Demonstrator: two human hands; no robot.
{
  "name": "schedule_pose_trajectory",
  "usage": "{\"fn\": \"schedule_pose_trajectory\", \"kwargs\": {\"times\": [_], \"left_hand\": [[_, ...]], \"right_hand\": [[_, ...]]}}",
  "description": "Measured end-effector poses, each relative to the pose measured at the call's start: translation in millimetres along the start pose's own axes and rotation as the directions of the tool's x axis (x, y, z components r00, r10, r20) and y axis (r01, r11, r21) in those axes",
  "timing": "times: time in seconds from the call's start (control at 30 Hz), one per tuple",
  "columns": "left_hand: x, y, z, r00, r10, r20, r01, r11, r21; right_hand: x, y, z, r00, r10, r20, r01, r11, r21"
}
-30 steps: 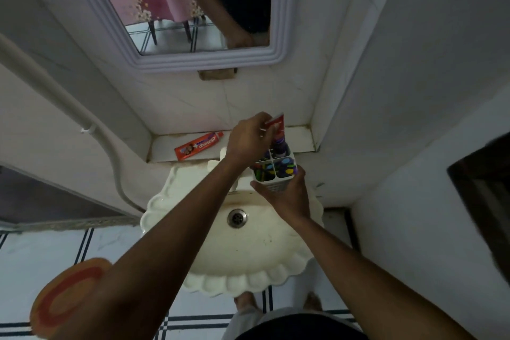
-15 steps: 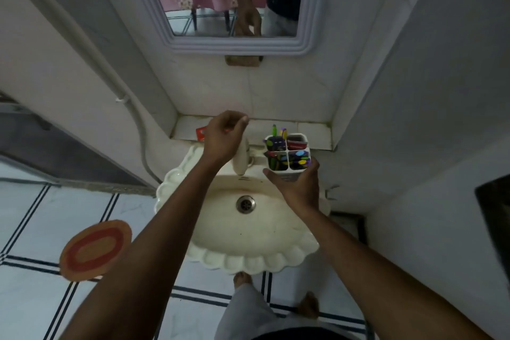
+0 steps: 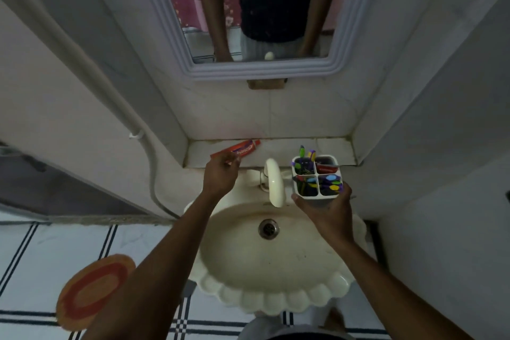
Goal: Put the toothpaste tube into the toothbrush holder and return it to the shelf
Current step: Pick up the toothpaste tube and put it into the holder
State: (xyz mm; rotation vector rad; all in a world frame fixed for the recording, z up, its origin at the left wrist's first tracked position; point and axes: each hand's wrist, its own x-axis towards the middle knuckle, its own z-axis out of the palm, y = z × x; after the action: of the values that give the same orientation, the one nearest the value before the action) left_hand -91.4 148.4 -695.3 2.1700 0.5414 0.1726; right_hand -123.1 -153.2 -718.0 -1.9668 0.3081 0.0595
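A red toothpaste tube [image 3: 240,149] lies on the white tiled shelf [image 3: 284,146] behind the sink, slanting left. My left hand [image 3: 220,177] reaches to its near flat end, and the fingertips pinch that end. My right hand [image 3: 327,208] holds a white four-compartment toothbrush holder [image 3: 317,177] from below, over the right side of the sink. Colourful toothbrushes fill three compartments. Another red tube [image 3: 326,167] sits in the back right compartment.
The cream scalloped sink [image 3: 276,270] is below my hands, with its curved faucet [image 3: 273,181] between them. A framed mirror [image 3: 262,69] hangs above the shelf. Walls close in on both sides. A pipe [image 3: 150,174] runs down the left wall. An orange rug [image 3: 93,290] lies on the floor.
My left hand let go of a red tube in the holder and moved left to the tube on the shelf. My right hand kept the holder over the sink.
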Motion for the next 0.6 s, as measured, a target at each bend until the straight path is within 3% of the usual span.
{"fn": "schedule_pose_trajectory", "kwargs": {"times": [0.1, 0.23, 0.37, 0.47, 0.53, 0.6], "left_hand": [[29, -19, 3, 0.993, 0.097, 0.061, -0.107, 0.972, 0.210], [58, -28, 11, 0.983, 0.134, 0.130, -0.181, 0.847, 0.499], [75, -30, 17, 0.972, 0.060, 0.228, -0.201, 0.712, 0.673], [74, -28, 19, 0.974, 0.022, 0.226, -0.189, 0.632, 0.752], [69, -24, 15, 0.977, 0.030, 0.209, -0.170, 0.695, 0.698], [67, -17, 5, 0.980, 0.017, 0.200, -0.121, 0.847, 0.519]], "right_hand": [[-1, 2, 5, 1.000, 0.011, -0.006, -0.011, 1.000, 0.023], [-2, 2, 7, 1.000, 0.021, -0.004, -0.021, 0.999, 0.048], [-3, 2, 9, 1.000, 0.026, 0.015, -0.026, 0.998, 0.055], [-5, 3, 5, 1.000, 0.019, 0.024, -0.021, 0.998, 0.054], [-6, 2, 3, 0.999, 0.013, 0.033, -0.015, 0.999, 0.042], [-5, 0, 4, 0.999, 0.013, 0.037, -0.014, 0.999, 0.033]]}}
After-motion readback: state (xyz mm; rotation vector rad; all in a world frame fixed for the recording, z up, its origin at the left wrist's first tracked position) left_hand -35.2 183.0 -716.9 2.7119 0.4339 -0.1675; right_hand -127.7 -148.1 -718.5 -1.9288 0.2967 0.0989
